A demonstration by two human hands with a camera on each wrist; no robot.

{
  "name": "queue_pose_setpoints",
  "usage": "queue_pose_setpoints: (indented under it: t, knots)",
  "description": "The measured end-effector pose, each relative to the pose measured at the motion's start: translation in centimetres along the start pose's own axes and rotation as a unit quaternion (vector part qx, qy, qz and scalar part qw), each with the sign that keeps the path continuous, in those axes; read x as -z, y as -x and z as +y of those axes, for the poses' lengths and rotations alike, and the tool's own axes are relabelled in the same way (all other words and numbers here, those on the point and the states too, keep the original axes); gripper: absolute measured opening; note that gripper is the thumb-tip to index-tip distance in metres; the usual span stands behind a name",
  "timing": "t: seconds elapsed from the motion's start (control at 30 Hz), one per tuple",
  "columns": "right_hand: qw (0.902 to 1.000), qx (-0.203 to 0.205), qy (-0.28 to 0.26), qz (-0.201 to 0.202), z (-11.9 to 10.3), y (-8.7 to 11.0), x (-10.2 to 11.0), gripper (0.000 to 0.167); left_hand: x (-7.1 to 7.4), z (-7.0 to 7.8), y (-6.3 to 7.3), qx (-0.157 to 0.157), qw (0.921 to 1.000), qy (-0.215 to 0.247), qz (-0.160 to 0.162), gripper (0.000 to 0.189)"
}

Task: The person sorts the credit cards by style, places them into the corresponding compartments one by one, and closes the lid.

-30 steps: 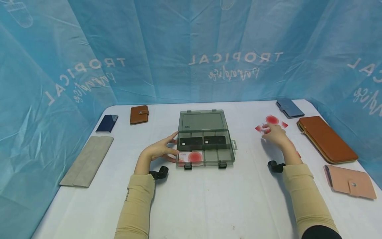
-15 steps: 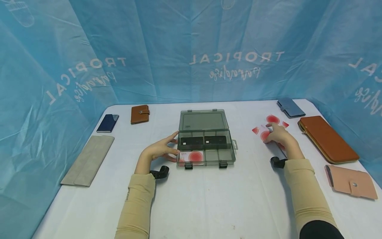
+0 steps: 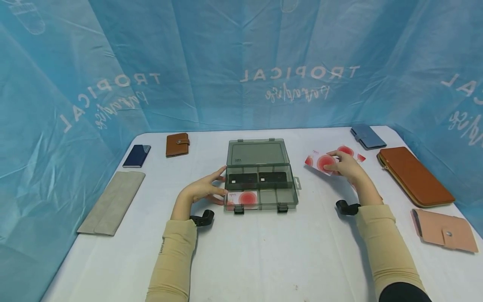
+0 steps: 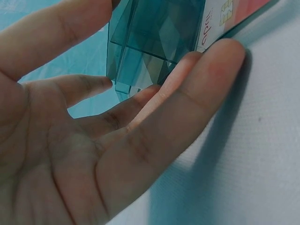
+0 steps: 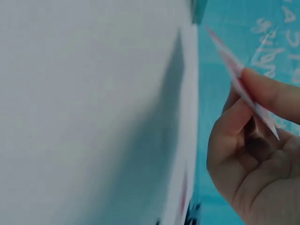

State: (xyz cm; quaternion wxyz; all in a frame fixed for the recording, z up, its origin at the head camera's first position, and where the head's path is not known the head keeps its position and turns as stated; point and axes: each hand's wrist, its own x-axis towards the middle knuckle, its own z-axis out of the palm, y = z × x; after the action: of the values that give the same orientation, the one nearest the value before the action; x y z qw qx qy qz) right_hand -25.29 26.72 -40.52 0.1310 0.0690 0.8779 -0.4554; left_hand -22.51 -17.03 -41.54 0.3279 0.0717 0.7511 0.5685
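Observation:
A translucent grey-green compartment box (image 3: 258,152) stands at the table's middle, its lid tipped back. Two black pieces lie in its rear compartments, the left one (image 3: 242,181) and the right one (image 3: 272,179). A white card with red circle (image 3: 241,198) fills the front left compartment; its chip shows in the left wrist view. My left hand (image 3: 201,189) touches the box's left side with spread, nearly straight fingers. Between thumb and fingers, my right hand (image 3: 348,165) pinches another red-and-white card (image 3: 314,161), lifted off the table. More red-and-white cards (image 3: 346,149) lie partly hidden beneath that hand.
On the left lie a grey flat pouch (image 3: 113,203), a navy card holder (image 3: 136,156) and a small brown wallet (image 3: 177,145). To the right are a blue wallet (image 3: 368,137), a brown zip wallet (image 3: 415,175) and a pink wallet (image 3: 445,230). Blue curtains surround the white table.
My right hand has picked a card up from the others at the right and moved it left and off the table. My left hand stays at the box.

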Motion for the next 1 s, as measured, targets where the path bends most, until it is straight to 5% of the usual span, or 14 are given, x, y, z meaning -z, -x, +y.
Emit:
queue_pose_setpoints:
  t: [0.27, 0.43, 0.8, 1.0]
  knots:
    - [0.9930, 0.057, -0.099, -0.030, -2.9, 1.2, -1.5, 0.050, 0.1, 0.0, -0.2, -0.004, 1.0000, 0.002, -0.002, 0.092]
    - [0.9852, 0.104, -0.114, -0.073, -4.4, 2.1, -3.2, 0.039, 0.1, -0.1, -0.2, -0.004, 0.9999, -0.009, 0.000, 0.092]
    - [0.9707, 0.167, -0.064, -0.161, -8.2, 3.5, -8.3, 0.032, 0.1, 0.1, 0.0, -0.004, 1.0000, -0.004, -0.003, 0.091]
    - [0.9655, 0.187, -0.037, -0.177, -9.0, 4.0, -10.3, 0.027, 0.0, 0.0, 0.0, -0.007, 1.0000, 0.000, -0.004, 0.090]
